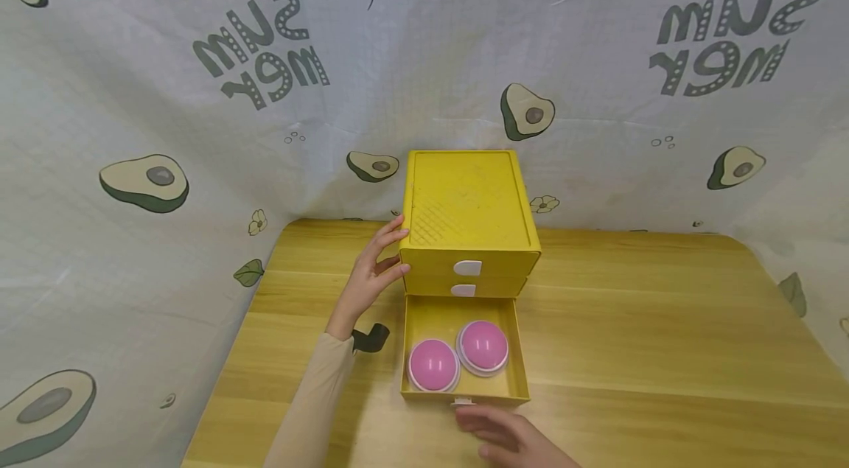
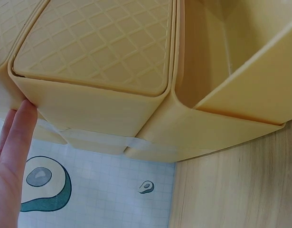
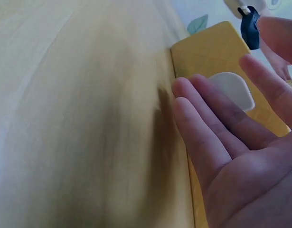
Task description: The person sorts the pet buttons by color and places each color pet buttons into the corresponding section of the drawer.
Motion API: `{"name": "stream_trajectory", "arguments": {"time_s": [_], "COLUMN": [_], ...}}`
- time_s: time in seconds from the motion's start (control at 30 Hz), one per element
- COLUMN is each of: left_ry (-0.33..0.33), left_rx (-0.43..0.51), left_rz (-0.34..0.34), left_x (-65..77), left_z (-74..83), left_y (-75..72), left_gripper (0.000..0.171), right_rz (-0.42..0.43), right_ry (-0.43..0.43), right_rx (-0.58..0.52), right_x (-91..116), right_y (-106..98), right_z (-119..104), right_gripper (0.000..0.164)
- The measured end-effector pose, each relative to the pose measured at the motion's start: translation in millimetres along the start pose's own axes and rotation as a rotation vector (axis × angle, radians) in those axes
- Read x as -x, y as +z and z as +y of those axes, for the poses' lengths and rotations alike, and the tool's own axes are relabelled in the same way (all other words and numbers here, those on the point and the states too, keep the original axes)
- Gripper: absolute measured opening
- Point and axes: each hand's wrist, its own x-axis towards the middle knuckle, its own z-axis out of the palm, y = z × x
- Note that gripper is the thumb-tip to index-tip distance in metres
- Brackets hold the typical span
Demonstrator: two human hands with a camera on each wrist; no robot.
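A yellow drawer cabinet [image 1: 472,195] stands on the wooden table, its bottom drawer [image 1: 458,313] pulled out towards me. Two pink domes with white rims lie in that drawer, a front-left dome [image 1: 434,365] and a back-right dome [image 1: 483,346]. My left hand [image 1: 368,276] rests on the cabinet's left side, its extended fingers [image 2: 23,124] touching the yellow wall in the left wrist view. Just in front of the open drawer is my right hand [image 1: 507,438], fingers extended and holding nothing. In the right wrist view, its fingertips overlap the drawer's white handle [image 3: 233,90].
The two upper drawers, with a white upper handle [image 1: 467,267] and a white middle handle [image 1: 463,290], are closed. Behind the table [image 1: 637,328] hangs a white cloth [image 1: 424,63] printed with avocados. A dark strap [image 1: 371,338] shows at my left wrist.
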Motion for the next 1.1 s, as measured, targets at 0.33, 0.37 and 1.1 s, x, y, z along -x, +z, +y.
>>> {"name": "stream_trajectory", "arguments": {"time_s": [0.33,0.37,1.1], "left_ry": [-0.009,-0.010,0.005], "left_rx": [-0.007,-0.007,0.003], "left_rz": [0.002,0.002,0.007], "left_x": [-0.6,-0.6,0.0], "left_z": [0.4,0.4,-1.4], "left_y": [0.2,0.2,0.8], "left_gripper": [0.049,0.049,0.049], "right_rz": [0.006,0.009,0.111], "right_ry": [-0.079,-0.074,-0.275], "right_rx": [0.060,0.059,0.237], "right_x": [-5,-5,-16], "right_y": [-2,-2,-11], "right_z": [8,9,4], "right_gripper": [0.045,0.045,0.048]}}
